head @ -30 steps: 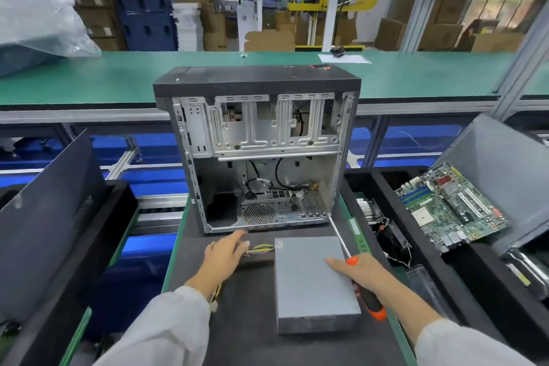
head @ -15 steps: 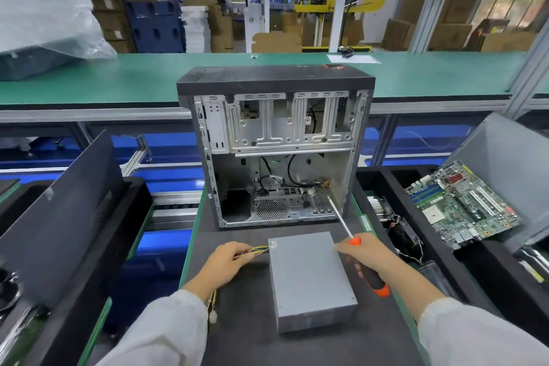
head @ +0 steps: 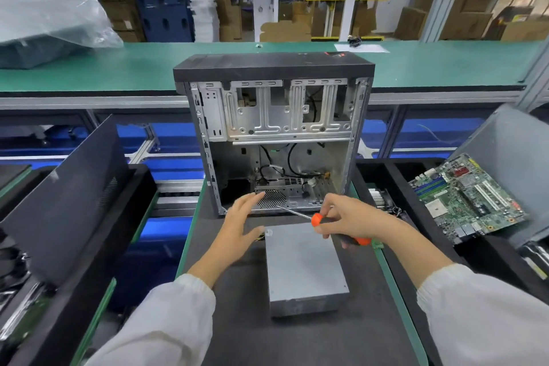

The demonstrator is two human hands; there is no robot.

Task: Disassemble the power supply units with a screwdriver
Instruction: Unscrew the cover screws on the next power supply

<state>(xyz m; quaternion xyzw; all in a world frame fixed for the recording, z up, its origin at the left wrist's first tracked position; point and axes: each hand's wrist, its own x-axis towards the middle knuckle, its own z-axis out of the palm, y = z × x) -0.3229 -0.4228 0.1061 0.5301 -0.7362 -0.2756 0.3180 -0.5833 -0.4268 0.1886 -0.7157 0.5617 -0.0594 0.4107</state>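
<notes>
Both hands have lifted off the power supply unit (head: 303, 264) since a second ago. Back then my left hand (head: 242, 224) sat at the yellow wires (head: 261, 237) by the unit's far left corner and my right hand (head: 346, 221) lay on its right edge with the screwdriver (head: 322, 221) pointing up toward the computer case (head: 273, 134). Now my right hand has swung the tool round, so its shaft runs left, tip near the perforated grille (head: 271, 198) at the case bottom, just by my left fingers.

Task read: I judge the unit is already out of the case and free. It lies flat on the dark mat (head: 297, 342) just in front of the case opening, untouched. Wires barely visible now, mostly hidden behind my left hand. Likely next is opening the unit's own shell, but no screws are visible on its top face, so it may need turning.

Pose: left hand open, fingers straight and together, palm facing right, hovering between case opening and unit, holding nothing. Right hand curled around the black-and-orange handle, thumb and forefinger up near the orange collar, wrist over the unit's far right corner. Hands near each other, not touching. A motherboard (head: 466, 196) sits in the grey bin (head: 511, 145) at right.
</notes>
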